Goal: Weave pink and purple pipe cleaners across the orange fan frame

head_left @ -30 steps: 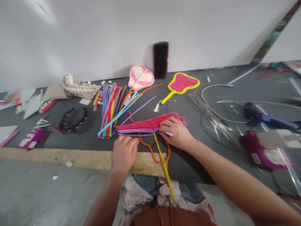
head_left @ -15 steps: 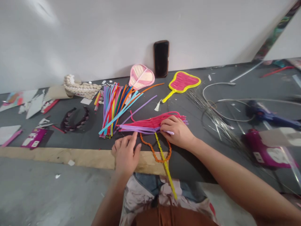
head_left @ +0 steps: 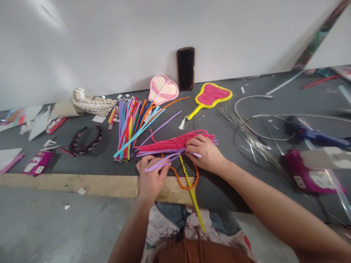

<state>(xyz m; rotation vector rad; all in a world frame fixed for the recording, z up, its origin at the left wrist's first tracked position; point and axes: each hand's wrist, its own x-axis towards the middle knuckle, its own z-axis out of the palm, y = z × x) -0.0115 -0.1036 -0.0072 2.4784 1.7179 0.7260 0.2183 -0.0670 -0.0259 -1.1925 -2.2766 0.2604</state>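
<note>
My left hand [head_left: 153,175] is closed on the left ends of a few lilac pipe cleaners [head_left: 159,164], bent down from the bundle. The red pipe cleaners [head_left: 167,145] lie sideways just beyond, with more lilac ones along their near side. My right hand [head_left: 204,151] rests over the right part of this bundle, fingers curled onto it; a lilac end pokes out beneath them. From the bundle's middle a twisted yellow pipe-cleaner stem [head_left: 189,186] runs toward my lap. An orange twisted loop [head_left: 178,179] hangs around that stem.
Loose pipe cleaners in many colours [head_left: 131,128] lie left of the bundle. Behind are a pink fan shape [head_left: 163,89], a yellow-edged red fan [head_left: 214,95] and a phone [head_left: 185,68] against the wall. Wires [head_left: 246,128] and a blue glue gun [head_left: 315,133] lie to the right.
My left hand has taken hold of several lilac pipe-cleaner ends and bent them down toward me, away from the red ones. My right hand stays on the bundle.
</note>
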